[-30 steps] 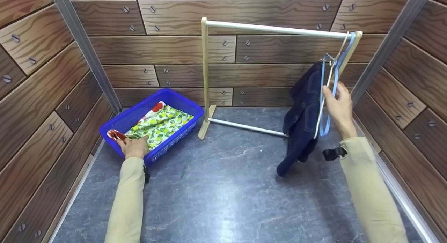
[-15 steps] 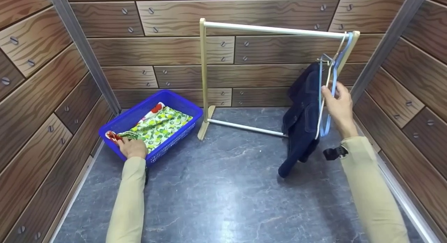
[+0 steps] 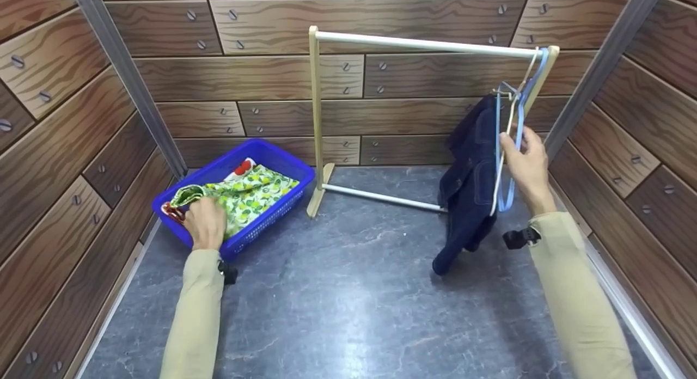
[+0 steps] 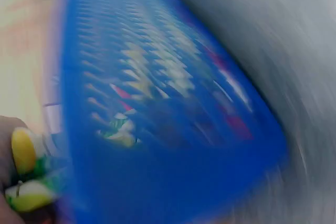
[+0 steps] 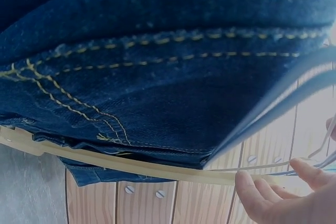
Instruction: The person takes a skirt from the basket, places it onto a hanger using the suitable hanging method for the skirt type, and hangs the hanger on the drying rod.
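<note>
My left hand [image 3: 205, 221] is inside the near left end of the blue plastic basket [image 3: 284, 153], gripping a lemon-print cloth [image 3: 260, 193]. A green-edged fold of it rises beyond the fingers. Blurred in the left wrist view, the basket wall [image 4: 142, 182] hides most of that hand; lemon-print cloth [image 4: 31, 195] shows between its fingers. At the rack's right end, my right hand [image 3: 525, 166] holds a cream hanger [image 3: 500, 175], thumb in front, fingers behind. Light-blue hangers [image 3: 519, 134] hang against it. Dark blue jeans [image 3: 469, 191] hang just left, with yellow stitching [image 5: 86, 106] close up in the right wrist view.
A wooden garment rack with a white top rail [image 3: 425, 43] and a lower bar [image 3: 381, 197] stands on the grey marbled floor [image 3: 337, 292]. Red-and-white cloth [image 3: 242, 168] lies deeper in the basket. Wood-plank-patterned walls [image 3: 283, 79] enclose the back and both sides.
My left hand has turned and lifted an edge of the lemon-print cloth, so its green-edged fold now stands up over the red trim. My right hand stays at the hangers.
</note>
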A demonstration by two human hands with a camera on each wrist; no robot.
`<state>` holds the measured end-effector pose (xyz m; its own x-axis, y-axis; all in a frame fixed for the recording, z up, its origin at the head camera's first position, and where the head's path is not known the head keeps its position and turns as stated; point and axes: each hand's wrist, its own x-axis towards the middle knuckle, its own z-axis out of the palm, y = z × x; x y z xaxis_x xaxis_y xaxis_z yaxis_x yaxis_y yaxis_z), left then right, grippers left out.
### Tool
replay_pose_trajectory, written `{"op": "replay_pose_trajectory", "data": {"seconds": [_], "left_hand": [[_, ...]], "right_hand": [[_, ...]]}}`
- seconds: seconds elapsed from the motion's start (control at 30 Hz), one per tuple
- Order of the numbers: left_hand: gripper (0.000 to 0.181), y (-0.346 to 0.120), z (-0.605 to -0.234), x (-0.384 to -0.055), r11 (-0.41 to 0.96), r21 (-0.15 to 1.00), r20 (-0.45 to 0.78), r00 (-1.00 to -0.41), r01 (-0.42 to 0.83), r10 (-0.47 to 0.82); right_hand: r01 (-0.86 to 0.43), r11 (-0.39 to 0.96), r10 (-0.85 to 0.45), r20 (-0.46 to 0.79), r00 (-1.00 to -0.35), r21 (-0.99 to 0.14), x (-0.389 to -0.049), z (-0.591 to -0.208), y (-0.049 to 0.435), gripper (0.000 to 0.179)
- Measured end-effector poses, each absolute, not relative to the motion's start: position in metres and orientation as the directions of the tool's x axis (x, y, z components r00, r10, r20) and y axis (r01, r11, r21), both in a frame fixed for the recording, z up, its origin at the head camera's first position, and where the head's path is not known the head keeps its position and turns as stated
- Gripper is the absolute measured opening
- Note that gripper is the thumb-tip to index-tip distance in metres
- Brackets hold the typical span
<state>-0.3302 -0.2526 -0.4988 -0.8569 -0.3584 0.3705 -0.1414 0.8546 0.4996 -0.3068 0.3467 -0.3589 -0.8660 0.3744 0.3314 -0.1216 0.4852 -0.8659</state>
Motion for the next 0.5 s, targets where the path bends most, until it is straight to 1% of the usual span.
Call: {"op": "replay_pose_trajectory", "data": {"seconds": [0.1,0.23,0.37,0.5], "left_hand": [[0.029,-0.247,-0.485,-0.328,0.732,0.681,0.399,-0.822,-0.032,-0.407],[0.031,-0.234,-0.464,-0.322,0.588,0.804,0.424,-0.776,0.086,-0.467],[0.031,-0.217,-0.443,-0.315,0.504,0.835,0.486,-0.724,0.220,-0.489],[0.040,-0.202,-0.427,-0.312,0.471,0.812,0.560,-0.688,0.344,-0.461]], "right_hand": [[-0.109,0.491,0.395,0.332,-0.857,-0.865,-0.305,-0.361,0.346,0.057],[-0.166,0.502,0.403,0.400,-0.823,-0.849,-0.305,-0.360,0.342,0.059],[-0.268,0.528,0.392,0.511,-0.765,-0.806,-0.304,-0.358,0.337,0.057],[-0.297,0.599,0.383,0.592,-0.709,-0.744,-0.303,-0.358,0.334,0.055]]}}
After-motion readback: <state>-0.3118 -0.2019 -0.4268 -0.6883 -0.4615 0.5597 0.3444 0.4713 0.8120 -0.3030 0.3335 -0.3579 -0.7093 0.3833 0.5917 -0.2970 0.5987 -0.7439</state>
